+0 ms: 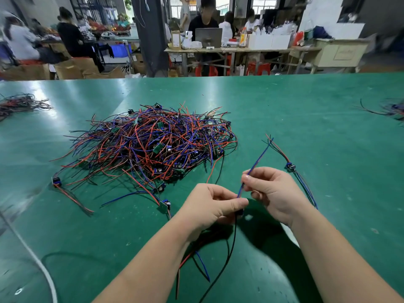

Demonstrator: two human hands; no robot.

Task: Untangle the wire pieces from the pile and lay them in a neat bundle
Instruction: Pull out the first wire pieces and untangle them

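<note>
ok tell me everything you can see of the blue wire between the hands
The blue wire is thin, with smooth plastic-looking insulation. It is held above the green table, almost straight, slanting up and away to the right to a free tip. The left hand pinches its lower end, and the right hand pinches it slightly higher between thumb and fingers.

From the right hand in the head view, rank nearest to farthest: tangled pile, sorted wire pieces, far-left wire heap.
1. Sorted wire pieces, just right of the right hand.
2. Tangled pile, ahead-left.
3. Far-left wire heap, far off left.
</note>
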